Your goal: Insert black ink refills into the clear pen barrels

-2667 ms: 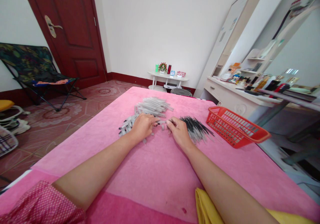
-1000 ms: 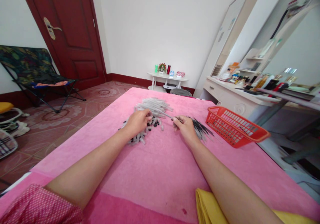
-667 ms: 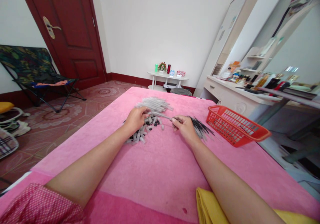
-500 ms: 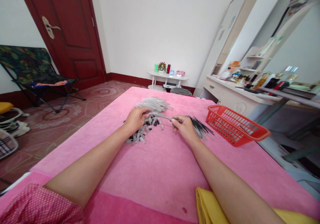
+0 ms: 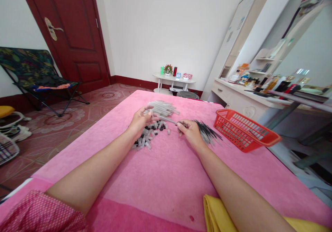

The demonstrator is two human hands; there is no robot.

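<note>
My right hand (image 5: 190,131) pinches the near end of a slim grey pen-like stick (image 5: 167,119), which points left toward my other hand. My left hand (image 5: 140,122) is closed at the fingertips around what looks like a small clear cap (image 5: 152,114), partly hidden by the fingers. Below it lies a loose heap of small clear and black caps (image 5: 146,137). A stack of translucent tubes (image 5: 163,107) is just beyond my hands. Beside my right wrist lies a bundle of thin dark refill-like sticks (image 5: 209,131).
A red plastic basket (image 5: 238,135) stands on the pink cloth (image 5: 155,180) at the right. Folded yellow fabric (image 5: 218,213) lies under my right forearm. Beyond the table are a small white side table (image 5: 171,78), a cluttered dresser (image 5: 241,97) and a folding chair (image 5: 31,69).
My left hand has lifted slightly and turned, with its fingers raised and a small pale piece now showing between them. My right hand stays nearly still with the stick.
</note>
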